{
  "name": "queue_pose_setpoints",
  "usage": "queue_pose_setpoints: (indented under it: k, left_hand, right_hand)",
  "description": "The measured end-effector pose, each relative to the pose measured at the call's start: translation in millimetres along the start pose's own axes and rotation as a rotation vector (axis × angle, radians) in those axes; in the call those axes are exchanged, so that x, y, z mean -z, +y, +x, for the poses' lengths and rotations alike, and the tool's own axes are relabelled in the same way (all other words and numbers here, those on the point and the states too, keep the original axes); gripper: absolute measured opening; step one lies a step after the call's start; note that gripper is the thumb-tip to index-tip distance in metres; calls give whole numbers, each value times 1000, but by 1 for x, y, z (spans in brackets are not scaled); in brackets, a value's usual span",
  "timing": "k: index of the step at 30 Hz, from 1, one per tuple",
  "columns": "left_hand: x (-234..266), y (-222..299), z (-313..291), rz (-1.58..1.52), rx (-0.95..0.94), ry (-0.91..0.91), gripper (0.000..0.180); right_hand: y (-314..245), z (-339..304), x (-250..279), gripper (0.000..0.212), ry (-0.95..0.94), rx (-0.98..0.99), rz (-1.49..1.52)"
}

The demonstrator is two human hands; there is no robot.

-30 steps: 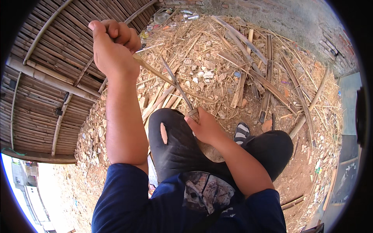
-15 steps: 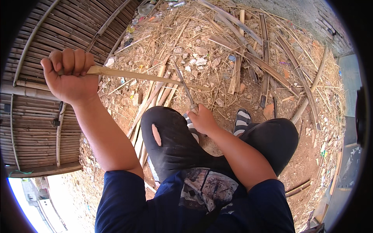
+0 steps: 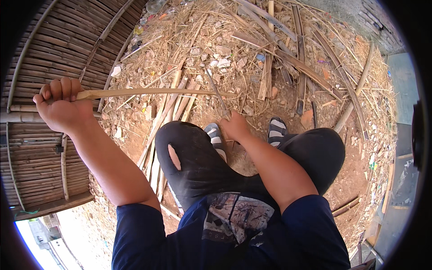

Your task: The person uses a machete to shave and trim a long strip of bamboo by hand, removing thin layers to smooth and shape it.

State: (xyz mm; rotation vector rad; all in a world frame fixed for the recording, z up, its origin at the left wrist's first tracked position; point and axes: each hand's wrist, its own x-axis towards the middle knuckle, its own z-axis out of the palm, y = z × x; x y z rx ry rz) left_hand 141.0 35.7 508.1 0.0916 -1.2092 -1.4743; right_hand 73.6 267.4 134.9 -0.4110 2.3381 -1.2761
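Observation:
My left hand (image 3: 64, 101) is closed around one end of a long pale bamboo strip (image 3: 148, 91), held out at the far left. The strip runs to the right, bowed slightly, and its far end meets the blade of a knife (image 3: 213, 87). My right hand (image 3: 235, 126) grips the knife's handle between my knees, with the narrow dark blade pointing forward and a little left. Blade and strip cross in front of my feet; whether they press together is hard to tell.
Split bamboo pieces (image 3: 176, 101) lie by my left knee. Longer dark slats (image 3: 300, 58) are heaped ahead on the right, among straw and rubble. A bamboo-slat wall (image 3: 49, 49) stands at left, grey-blue panels (image 3: 402, 148) at right. Striped sandals (image 3: 276, 131) are on my feet.
My left hand has moved left and slightly toward me, drawing the strip along past the knife. My right hand stays between the knees, and the whole view has shifted a little.

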Motion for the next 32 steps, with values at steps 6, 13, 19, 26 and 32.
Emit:
queue_pose_setpoints:
  k: [6, 13, 19, 26, 32]
  left_hand:
    - [-2, -16, 19, 51, -32, 203, 30]
    - [28, -27, 43, 109, -18, 314, 28]
    - [43, -33, 53, 10, -21, 307, 27]
    - [47, -37, 57, 47, 5, 303, 31]
    - [49, -36, 59, 51, -42, 351, 23]
  right_hand:
    - [-20, 8, -18, 39, 49, 202, 80]
    - [37, 22, -60, 39, 130, -17, 17]
    - [14, 12, -30, 41, 14, 66, -10]
    - [82, 30, -50, 37, 118, -212, -77]
    - [35, 19, -42, 48, -13, 120, 32]
